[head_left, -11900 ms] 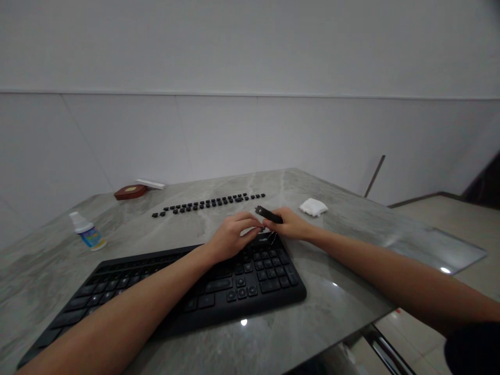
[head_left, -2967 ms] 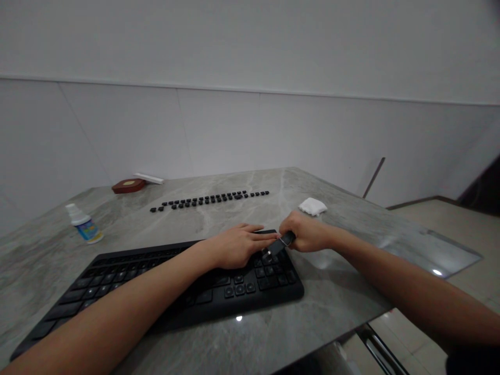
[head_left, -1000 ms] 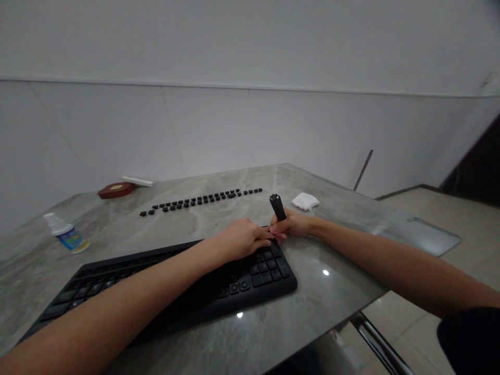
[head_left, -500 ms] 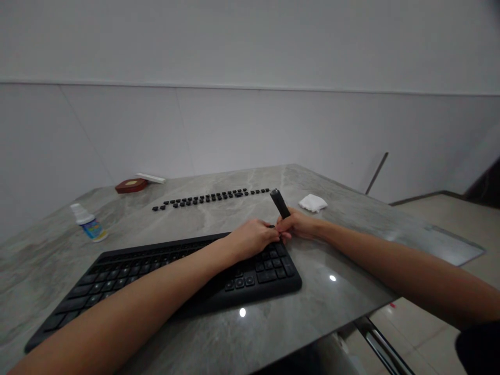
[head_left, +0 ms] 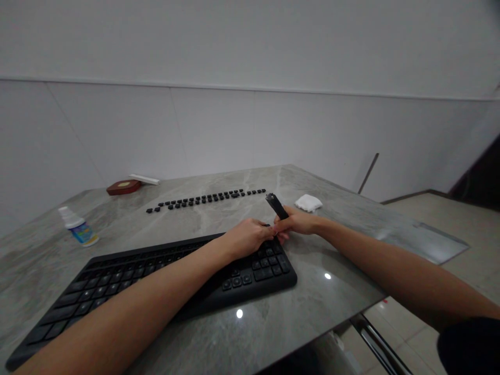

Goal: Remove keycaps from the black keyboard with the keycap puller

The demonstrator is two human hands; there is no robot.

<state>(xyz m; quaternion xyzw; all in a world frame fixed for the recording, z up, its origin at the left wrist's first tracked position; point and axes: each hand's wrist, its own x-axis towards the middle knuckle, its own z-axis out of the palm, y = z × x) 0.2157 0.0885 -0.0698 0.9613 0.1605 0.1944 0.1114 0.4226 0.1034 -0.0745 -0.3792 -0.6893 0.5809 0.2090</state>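
A black keyboard point(head_left: 230, 301) lies at a slant on the table, partly covered by my left forearm. My left hand point(head_left: 247, 238) rests over its far right part, fingers bent together; whatever they pinch is hidden. Close against those fingertips, my right hand point(head_left: 296, 221) is closed round a black-handled tool point(head_left: 276, 206). The handle's end points up and to the left, while its working tip is hidden among my fingers at the keyboard's far right corner. Beyond my hands, several loose black keycaps point(head_left: 203, 200) stand in rows on the table.
A white folded wipe point(head_left: 308, 203) lies beyond my right hand. On the left stands a spray bottle point(head_left: 80, 228). A reddish-brown box point(head_left: 123, 187) and a white strip point(head_left: 144, 179) sit by the wall. The table's edge point(head_left: 324, 330) runs along the near right.
The view has turned a little, so everything sits slightly further left. The tool's handle leans a bit more to the left. Both hands stay together at the keyboard's far right corner.
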